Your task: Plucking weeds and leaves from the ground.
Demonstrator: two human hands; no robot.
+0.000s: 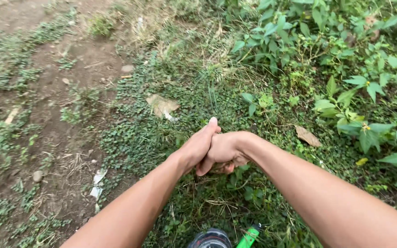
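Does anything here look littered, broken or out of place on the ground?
Yes: scraps of white paper-like litter lie on the bare dirt path, left of the clasped left hand and right hand. Among soil and weeds they look dropped. Nothing else stands out.

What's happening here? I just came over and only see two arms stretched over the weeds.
A person stands over a weedy green ground cover beside a bare dirt path. The left hand and right hand are clasped together, left over right; whether they grip anything is hidden. A dry brown leaf lies to the right, and a bright green handle-like object sits at the bottom edge.
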